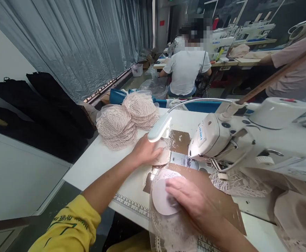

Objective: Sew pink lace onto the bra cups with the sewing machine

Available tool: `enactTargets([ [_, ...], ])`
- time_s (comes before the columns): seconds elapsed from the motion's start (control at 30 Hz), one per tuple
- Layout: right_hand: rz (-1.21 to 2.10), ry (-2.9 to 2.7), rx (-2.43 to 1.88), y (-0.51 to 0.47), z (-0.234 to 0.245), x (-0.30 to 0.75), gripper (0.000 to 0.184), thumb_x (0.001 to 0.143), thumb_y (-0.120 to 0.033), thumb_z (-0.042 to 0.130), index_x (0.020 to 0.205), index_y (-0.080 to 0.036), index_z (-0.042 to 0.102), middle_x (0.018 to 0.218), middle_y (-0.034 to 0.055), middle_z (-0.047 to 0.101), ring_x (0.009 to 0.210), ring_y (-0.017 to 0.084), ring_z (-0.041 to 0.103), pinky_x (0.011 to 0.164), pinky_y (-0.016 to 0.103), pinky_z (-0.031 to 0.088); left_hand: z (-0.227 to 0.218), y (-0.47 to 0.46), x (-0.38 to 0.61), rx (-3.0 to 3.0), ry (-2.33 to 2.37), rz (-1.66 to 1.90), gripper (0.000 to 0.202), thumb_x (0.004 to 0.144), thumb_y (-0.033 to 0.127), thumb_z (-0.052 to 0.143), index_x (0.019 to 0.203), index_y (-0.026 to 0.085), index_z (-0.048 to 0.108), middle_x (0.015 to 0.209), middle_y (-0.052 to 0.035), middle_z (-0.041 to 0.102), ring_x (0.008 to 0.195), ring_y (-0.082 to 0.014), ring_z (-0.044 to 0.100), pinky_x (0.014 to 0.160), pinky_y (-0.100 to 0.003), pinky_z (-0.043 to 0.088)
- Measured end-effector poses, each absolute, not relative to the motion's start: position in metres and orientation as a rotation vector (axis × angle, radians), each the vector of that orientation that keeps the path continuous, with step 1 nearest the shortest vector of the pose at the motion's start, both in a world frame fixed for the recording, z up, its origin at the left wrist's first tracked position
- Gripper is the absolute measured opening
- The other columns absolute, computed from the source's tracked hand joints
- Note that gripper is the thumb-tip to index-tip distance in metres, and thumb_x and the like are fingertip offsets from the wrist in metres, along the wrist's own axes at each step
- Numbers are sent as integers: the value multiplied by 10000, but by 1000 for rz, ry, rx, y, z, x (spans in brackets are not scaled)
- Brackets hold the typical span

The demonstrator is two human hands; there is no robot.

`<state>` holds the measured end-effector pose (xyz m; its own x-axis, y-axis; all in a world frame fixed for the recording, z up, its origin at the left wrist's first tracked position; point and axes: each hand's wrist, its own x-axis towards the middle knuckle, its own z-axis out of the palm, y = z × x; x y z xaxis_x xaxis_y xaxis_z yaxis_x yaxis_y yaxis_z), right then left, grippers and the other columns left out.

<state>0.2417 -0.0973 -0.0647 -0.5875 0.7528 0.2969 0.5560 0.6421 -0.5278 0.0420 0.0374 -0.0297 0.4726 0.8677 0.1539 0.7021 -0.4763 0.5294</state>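
Observation:
My left hand (145,151) reaches under the lamp head, its thumb on a beige fabric cup piece (162,158) beside the sewing machine's needle plate (178,159). The lamp covers part of its fingers, but the piece appears gripped between them and the thumb. Closer to me, a pale round cup pad (165,200) rests on a strip of lace fabric (166,229) that hangs over the table's front edge. My right hand (188,196) lies over the pad's right side, fingers stretched out and slightly blurred. The white sewing machine (208,136) stands to the right of both hands.
Two stacks of lace-covered cups (115,126) sit at the table's back left. A lamp (159,128) on a bendable neck overhangs the work. More lace (239,183) lies under the machine arm. A co-worker in a white shirt (187,71) sits ahead; another person's sleeve (297,70) is at right.

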Motion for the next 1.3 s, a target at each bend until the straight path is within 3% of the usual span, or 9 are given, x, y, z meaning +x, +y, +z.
enactTargets([
  [0.07, 598, -2465, -1005, -98, -61, 240, 300, 894, -119, 393, 1075, -231, 604, 1144, 78, 660, 1070, 217, 578, 896, 376, 479, -35, 54, 45, 2168, 1396, 422, 443, 689, 240, 667, 1117, 157, 592, 1190, -148, 573, 1101, -326, 518, 868, -381, 426],
  [0.17, 747, -2457, -1180, -103, -57, 254, 218, 850, -141, 404, 904, -225, 598, 888, 62, 669, 811, 207, 599, 692, 333, 486, -42, 61, 42, 2049, 1365, 337, 319, 634, 226, 677, 940, 141, 645, 951, -110, 656, 877, -283, 600, 708, -314, 448],
  [0.27, 886, -2360, -1410, -108, -52, 276, 160, 843, -220, 438, 808, -247, 592, 772, 41, 657, 707, 207, 584, 629, 309, 445, -45, 51, 34, 1942, 1212, 286, 183, 690, 290, 646, 800, 144, 655, 782, -51, 660, 713, -216, 611, 589, -260, 433],
  [0.4, 1165, -2201, -1517, -105, -37, 287, 308, 923, -387, 369, 730, -244, 562, 655, 11, 609, 610, 180, 553, 594, 282, 410, -44, 32, 30, 1795, 970, 268, 269, 782, 403, 601, 784, 138, 646, 763, -27, 636, 700, -178, 603, 585, -240, 436],
  [0.5, 1109, -2007, -1583, -95, -29, 278, 348, 923, -472, 352, 789, -245, 580, 734, 23, 631, 692, 196, 581, 641, 288, 425, -43, 23, 33, 1628, 834, 288, 295, 772, 418, 637, 695, 136, 591, 688, -11, 576, 639, -148, 546, 571, -242, 409],
  [0.67, 1059, -1728, -1755, -79, -35, 259, 370, 800, -459, 568, 1109, -255, 592, 972, 39, 662, 753, 210, 600, 666, 303, 456, -44, 16, 39, 1456, 741, 309, 281, 738, 401, 690, 749, 132, 613, 701, -14, 580, 641, -142, 534, 586, -246, 405],
  [0.87, 1154, -1694, -1588, -81, -43, 247, 271, 838, -443, 514, 705, -210, 554, 691, 0, 541, 669, 180, 506, 618, 289, 403, -45, 20, 31, 1465, 636, 303, 217, 721, 210, 664, 923, 135, 643, 832, -36, 627, 753, -157, 588, 668, -247, 445],
  [1.07, 1267, -1702, -1524, -84, -49, 250, 336, 885, -455, 477, 659, -207, 461, 655, -31, 410, 631, 136, 412, 582, 262, 346, -50, 17, 44, 1814, 656, 448, 475, 662, 282, 764, 1103, 172, 622, 1053, -84, 644, 992, -219, 581, 874, -312, 439],
  [1.3, 1232, -1699, -1475, -84, -51, 250, 372, 921, -469, 409, 653, -212, 436, 657, -20, 440, 638, 142, 444, 580, 264, 366, -55, 5, 60, 1803, 559, 265, 300, 804, 422, 648, 876, 131, 666, 735, -7, 600, 653, -97, 513, 564, -187, 373],
])
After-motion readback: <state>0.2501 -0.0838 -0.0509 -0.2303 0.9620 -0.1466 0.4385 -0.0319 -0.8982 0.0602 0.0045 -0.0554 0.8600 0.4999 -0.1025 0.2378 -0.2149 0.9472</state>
